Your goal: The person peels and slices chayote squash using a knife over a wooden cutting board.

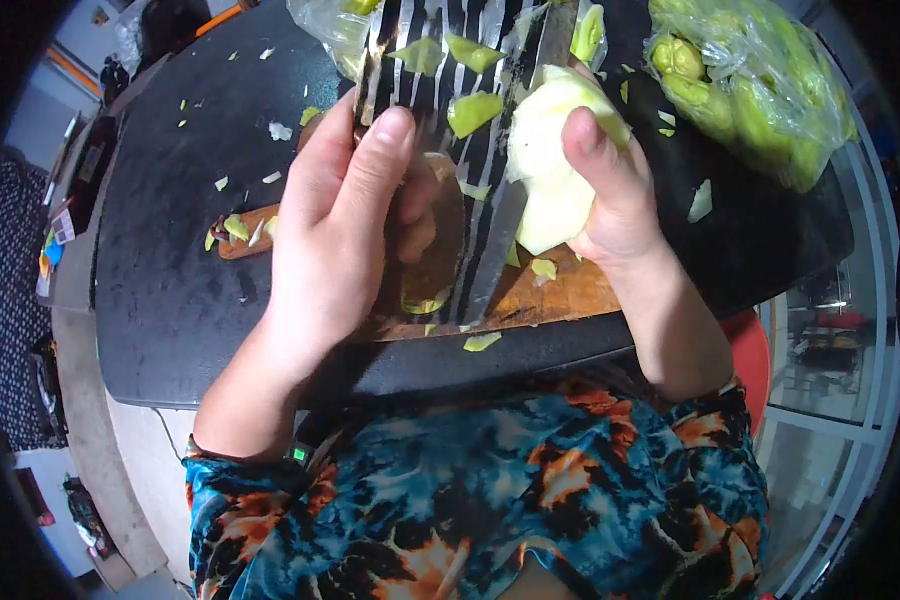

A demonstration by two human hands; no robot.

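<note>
In the middle, a see-through plastic bag (442,92) with black stripes stands upright, several green peel pieces (473,113) in or against it. My left hand (345,210) is closed on the bag's left side, thumb in front, and some fingers show dimly through the plastic. My right hand (615,190) grips a large peeled pale-green piece of fruit or vegetable (555,165) at the bag's right edge. Its thumb presses the near face; the other fingers are mostly hidden behind. I cannot tell whether the piece is inside the bag or beside it.
Below the bag lies a wooden cutting board (555,295), its handle (242,243) pointing left. A clear bag of whole green produce (760,100) sits at the right; another clear bag (335,35) is at the back. Peel scraps dot the black table (160,300).
</note>
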